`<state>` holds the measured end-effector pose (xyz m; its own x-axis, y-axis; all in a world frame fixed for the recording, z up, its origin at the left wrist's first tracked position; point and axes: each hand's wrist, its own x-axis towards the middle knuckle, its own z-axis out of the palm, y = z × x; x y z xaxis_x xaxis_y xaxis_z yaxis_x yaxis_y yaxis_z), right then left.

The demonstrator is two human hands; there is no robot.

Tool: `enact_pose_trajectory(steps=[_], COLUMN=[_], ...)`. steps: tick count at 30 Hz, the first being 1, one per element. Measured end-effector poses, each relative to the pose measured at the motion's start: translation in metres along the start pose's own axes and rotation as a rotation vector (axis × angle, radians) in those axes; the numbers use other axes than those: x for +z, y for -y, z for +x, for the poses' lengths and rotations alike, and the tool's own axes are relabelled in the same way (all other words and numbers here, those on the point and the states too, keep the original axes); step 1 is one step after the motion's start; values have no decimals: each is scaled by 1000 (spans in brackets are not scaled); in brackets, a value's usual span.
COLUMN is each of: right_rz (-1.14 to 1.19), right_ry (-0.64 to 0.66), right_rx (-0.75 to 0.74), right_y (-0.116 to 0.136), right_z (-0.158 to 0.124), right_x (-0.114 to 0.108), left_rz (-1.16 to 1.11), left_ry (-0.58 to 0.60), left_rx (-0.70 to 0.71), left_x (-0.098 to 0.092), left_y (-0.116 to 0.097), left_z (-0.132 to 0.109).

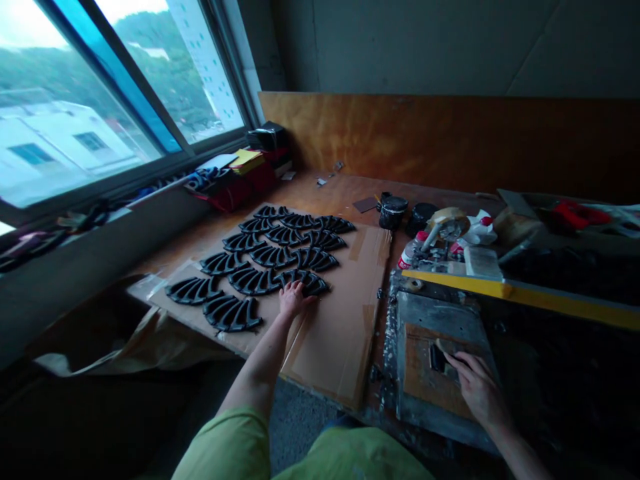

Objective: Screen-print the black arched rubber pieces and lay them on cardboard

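My left hand [295,300] reaches to the near edge of a black, fan-shaped ribbed piece [307,281]. Its fingertips touch the piece with the thumb spread away to the right. Several like pieces, such as the nearest one [231,313], lie in overlapping-looking rows on flattened cardboard [345,333]. On the right, my right hand [475,383] is closed around a small brush-like tool [439,357] with a pale handle and dark head. That tool is over a worn wooden board [417,380], which rests on a grey metal plate [407,313].
Behind the plate runs a yellow bar [460,283]. Dark, smeared pots [393,212], a red-capped bottle [411,252] and a tape roll [449,223] stand beyond. An open carton [520,213] is at right; a window [165,73] is at left.
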<state>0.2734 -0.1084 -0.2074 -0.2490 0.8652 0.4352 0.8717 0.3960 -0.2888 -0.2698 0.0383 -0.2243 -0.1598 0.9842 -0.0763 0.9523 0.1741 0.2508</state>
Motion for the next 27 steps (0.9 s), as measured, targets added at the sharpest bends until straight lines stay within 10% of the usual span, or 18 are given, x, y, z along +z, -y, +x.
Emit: enact_pose_trajectory(steps=[8, 18, 22, 27], right_rz=[-122, 157, 267, 271], right_ry=[139, 320, 83, -161], right_rx=[-119, -417, -133, 414], right_y=[25, 24, -15, -90], right_z=[21, -7, -3, 27], right_x=[0, -22, -57, -94], left_rz=[-165, -1434, -1531, -1411], left_ry=[-135, 67, 7, 53], left_rx=[-17, 330, 298, 149], left_x=[-7, -107, -126, -105], left_y=[-69, -286, -321, -291], left_z=[-21, -83, -115, -158])
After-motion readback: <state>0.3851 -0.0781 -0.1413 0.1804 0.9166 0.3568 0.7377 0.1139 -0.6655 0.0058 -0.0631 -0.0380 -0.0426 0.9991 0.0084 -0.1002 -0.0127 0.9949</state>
